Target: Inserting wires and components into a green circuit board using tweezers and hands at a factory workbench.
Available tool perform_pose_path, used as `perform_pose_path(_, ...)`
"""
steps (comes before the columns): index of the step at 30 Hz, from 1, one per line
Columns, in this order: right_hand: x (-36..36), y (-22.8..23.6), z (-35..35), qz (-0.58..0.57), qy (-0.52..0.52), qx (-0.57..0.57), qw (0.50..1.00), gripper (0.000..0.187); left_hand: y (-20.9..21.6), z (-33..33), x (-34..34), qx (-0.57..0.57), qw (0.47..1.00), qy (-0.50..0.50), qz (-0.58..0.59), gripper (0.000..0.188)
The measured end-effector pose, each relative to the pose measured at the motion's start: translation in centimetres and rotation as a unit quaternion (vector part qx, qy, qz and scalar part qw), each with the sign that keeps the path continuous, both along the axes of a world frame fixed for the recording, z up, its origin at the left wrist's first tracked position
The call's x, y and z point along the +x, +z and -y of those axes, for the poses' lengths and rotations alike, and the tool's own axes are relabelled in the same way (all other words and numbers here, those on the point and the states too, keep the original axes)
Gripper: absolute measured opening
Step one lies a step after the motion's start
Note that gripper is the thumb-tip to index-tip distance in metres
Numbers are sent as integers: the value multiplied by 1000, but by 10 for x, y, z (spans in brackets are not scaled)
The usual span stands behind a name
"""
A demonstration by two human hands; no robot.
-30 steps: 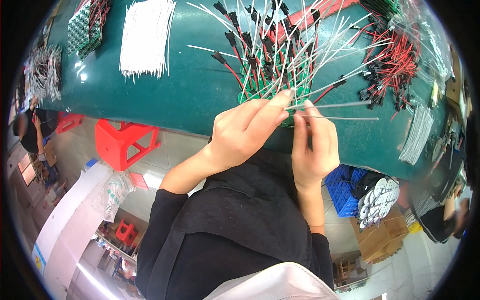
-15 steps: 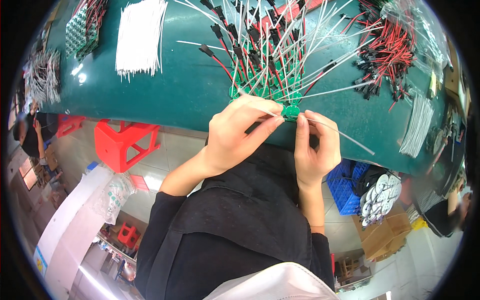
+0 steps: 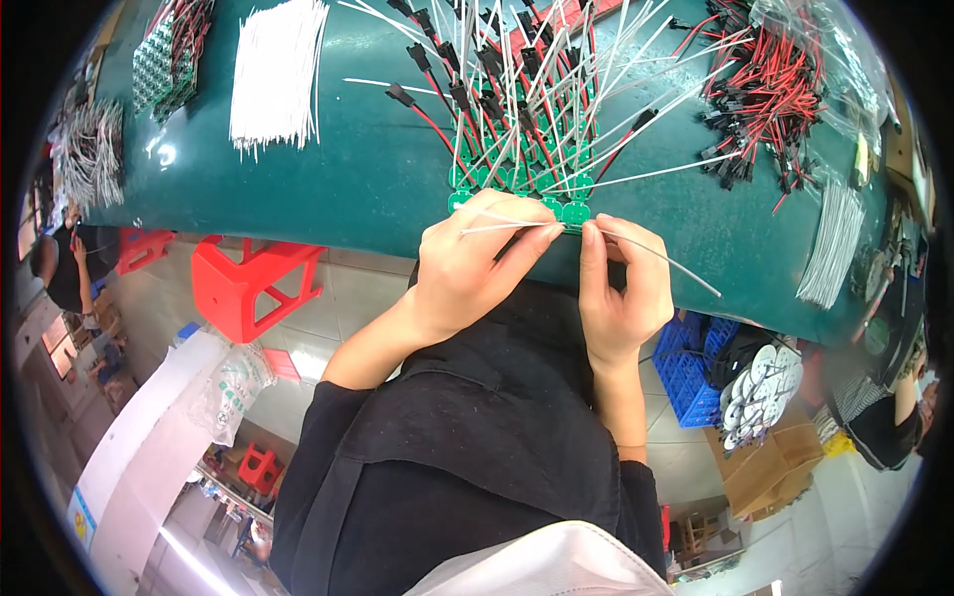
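Note:
A panel of small round green circuit boards (image 3: 574, 213) lies at the table's near edge, with red-and-black connector leads (image 3: 433, 127) and white wires standing up from it. At the panel's near edge, my left hand (image 3: 475, 260) pinches a thin white wire (image 3: 492, 228) between thumb and forefinger. Just to its right, my right hand (image 3: 628, 288) is closed in a pinch on another pale wire (image 3: 686, 270), whose free end sticks out to the right. The fingertips nearly meet, and they hide the wire ends between them.
On the green table (image 3: 378, 199) lie a bundle of white wires (image 3: 276, 79), boards with leads (image 3: 169, 65), a heap of red-and-black leads (image 3: 765, 94) and a grey wire bundle (image 3: 833, 243). Below are a red stool (image 3: 234, 293) and a blue crate (image 3: 686, 382). Other people sit at both sides.
The white wire at my left hand has swung to lie nearly level. The board panel and both hands have shifted slightly left, and the leads and wires lean a little differently.

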State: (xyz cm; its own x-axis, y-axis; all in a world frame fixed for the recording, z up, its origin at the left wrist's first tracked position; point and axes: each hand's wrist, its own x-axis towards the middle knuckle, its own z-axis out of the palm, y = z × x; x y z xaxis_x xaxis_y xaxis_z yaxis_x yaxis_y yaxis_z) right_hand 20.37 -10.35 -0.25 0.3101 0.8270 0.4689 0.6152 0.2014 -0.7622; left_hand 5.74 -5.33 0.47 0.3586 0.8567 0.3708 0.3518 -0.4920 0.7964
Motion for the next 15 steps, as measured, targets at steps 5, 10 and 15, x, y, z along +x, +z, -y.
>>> perform_pose_path(5,1,-2,-2,-1,-3,1,1000,18,-1,-1,1,3,1000,0,-21,15)
perform_pose_path(10,2,0,0,17,6,-27,999,18,-6,2,3,29,999,3,-32,22)
perform_pose_path(15,7,0,-3,47,26,1,999,21,-8,3,8,51,996,-5,-70,42)
